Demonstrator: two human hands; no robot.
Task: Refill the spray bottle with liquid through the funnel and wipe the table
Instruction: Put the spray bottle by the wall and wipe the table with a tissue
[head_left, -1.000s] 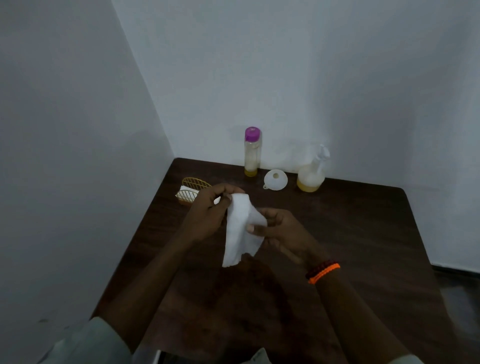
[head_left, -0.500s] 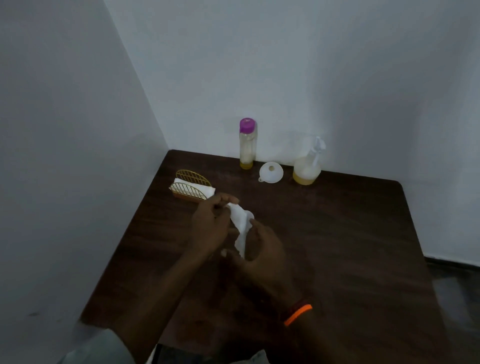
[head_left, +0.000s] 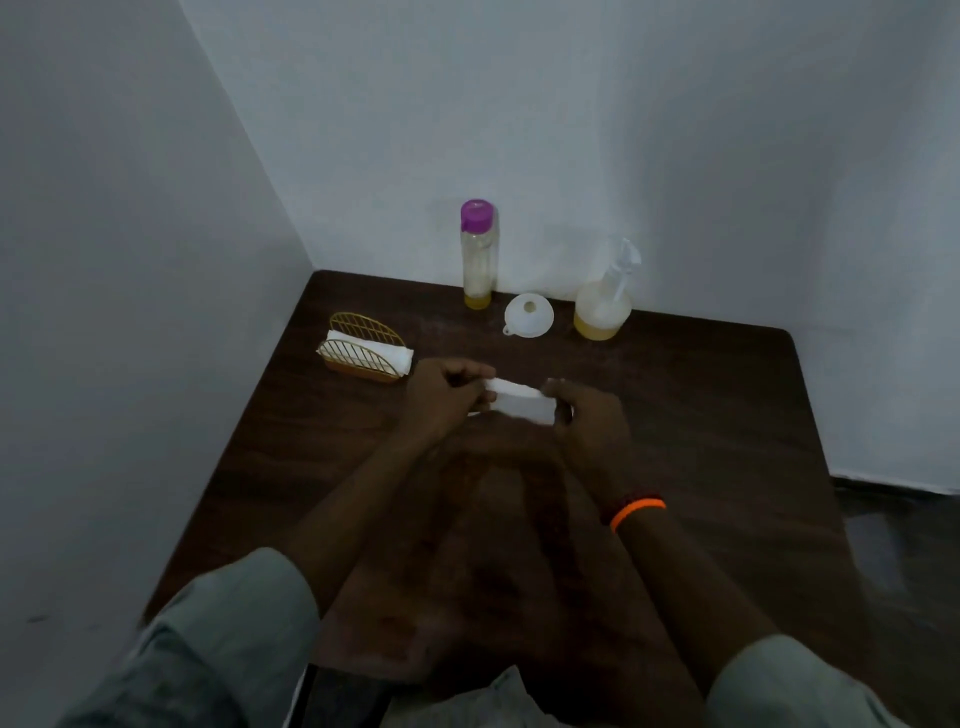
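Since half second ago, tissue (head_left: 519, 401) pulled flat: white folded strip between hands. Left hand (head_left: 444, 397) pinches one end, right hand (head_left: 589, 421) other (above table (head_left: 727, 415)). Beyond grip: funnel (head_left: 529, 315), spray bottle (head_left: 602, 301).

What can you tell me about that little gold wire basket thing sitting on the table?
The gold wire holder is a napkin stand made of thin metal-looking rods: two half-round grilles, standing upright, joined at a darker base. A stack of folded white napkins sits between the grilles, its ends sticking out on both sides. It stands on the dark wooden table near the left edge, close to the wall. Neither hand touches it; the left hand is just to its right.
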